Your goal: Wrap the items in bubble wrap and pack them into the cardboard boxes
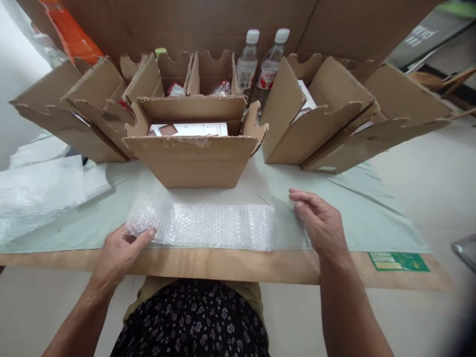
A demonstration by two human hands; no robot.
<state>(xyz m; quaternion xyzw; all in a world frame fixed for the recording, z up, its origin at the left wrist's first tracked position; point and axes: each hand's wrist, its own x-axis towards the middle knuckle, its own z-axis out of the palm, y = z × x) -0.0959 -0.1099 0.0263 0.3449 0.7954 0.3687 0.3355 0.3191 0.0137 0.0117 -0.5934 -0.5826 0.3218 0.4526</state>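
A strip of clear bubble wrap [219, 225] lies flat along the front of the table, its left end lifted a little. My left hand [124, 248] grips that left end, thumb on top and fingers beneath. To the right of the strip, apart from it, my right hand [320, 218] hovers over the cloth with fingers loosely extended and nothing visible in them. Just behind the strip stands an open cardboard box [201, 161] with a white printed box [197, 129] inside.
Several open cardboard boxes [323, 109] form an arc at the back, some holding packed items. Two plastic bottles [271, 64] stand among them. More bubble wrap [44, 193] is piled at left. A green card [399, 262] lies on the wooden table edge [230, 263].
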